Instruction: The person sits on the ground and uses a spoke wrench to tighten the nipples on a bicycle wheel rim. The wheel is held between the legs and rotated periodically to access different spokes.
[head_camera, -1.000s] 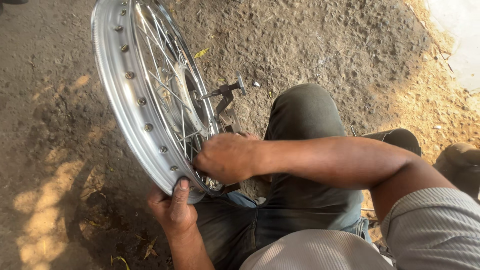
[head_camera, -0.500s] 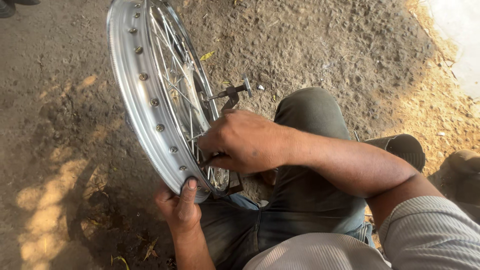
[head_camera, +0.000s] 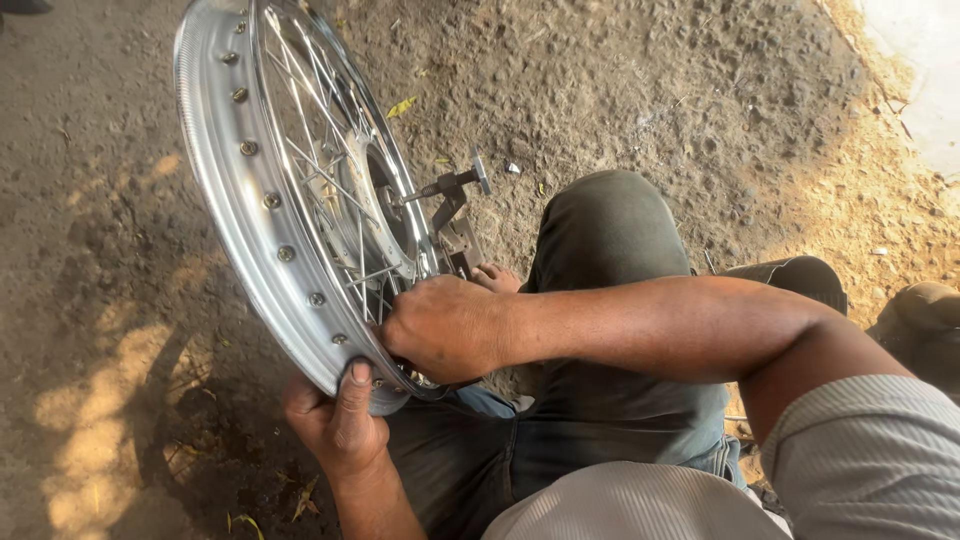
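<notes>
Left hand (head_camera: 335, 425) clamped on near edge of upright silver wheel rim (head_camera: 225, 200); right hand (head_camera: 445, 328), now lower, pinching spokes (head_camera: 330, 185).

A shiny spoked wheel rim (head_camera: 262, 200) stands upright on the dirt ground (head_camera: 650, 90), tilted slightly. The left hand (head_camera: 335, 425) grips the rim's lowest edge, thumb pressed on the outer face. The right hand (head_camera: 440, 328) reaches among the spokes (head_camera: 330, 185) near the rim. An axle (head_camera: 450, 185) sticks out from the hub.
</notes>
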